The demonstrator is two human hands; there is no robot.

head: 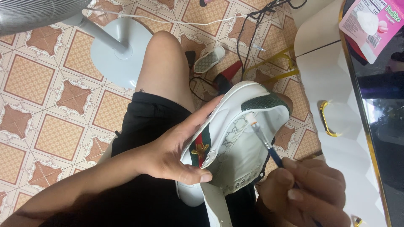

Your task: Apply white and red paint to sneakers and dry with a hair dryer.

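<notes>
tiled floor (pixel 54 105), left hand (pixel 176 155) gripping sneaker (pixel 235 138), brush (pixel 263 141) inside

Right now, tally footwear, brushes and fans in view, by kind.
White sneaker, held by left hand: 1
Slip-on shoe on floor: 1
Paintbrush, in right hand: 1
Standing fan: 1
Total: 4

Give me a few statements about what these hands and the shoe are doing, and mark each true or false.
1. The left hand holds a white leather sneaker with a green heel patch. True.
2. The right hand holds scissors. False: it holds a thin blue-handled paintbrush.
3. The brush tip reaches inside the sneaker near the heel. True.
4. The sneaker lies on the tiled floor. False: it is held above the lap.
</notes>
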